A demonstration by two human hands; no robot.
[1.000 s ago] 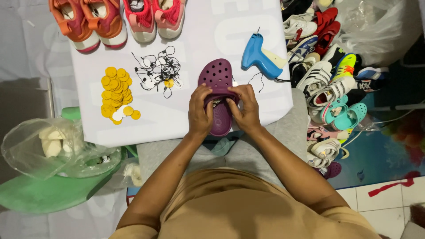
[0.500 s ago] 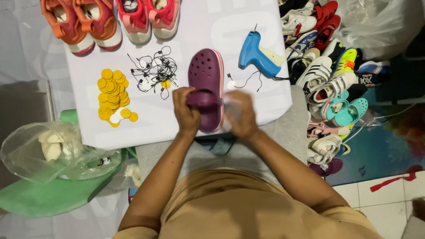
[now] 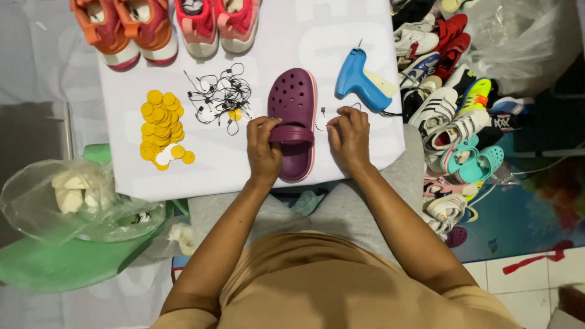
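Your purple perforated clog (image 3: 294,122) — sole down, toe pointing away from you, heel strap folded across the middle — lies flat on the white sheet between your hands.

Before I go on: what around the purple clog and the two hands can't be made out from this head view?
- Left hand covers part of the clog strap; grip unclear.
- Right hand pinches something too small to identify.
- Orange shoes, pink shoes: cut off by top edge.
- Bag contents blurred by plastic.

Bare white sheet (image 3: 365,36) lies open between blue glue gun (image 3: 361,82) and pink shoes (image 3: 218,21).
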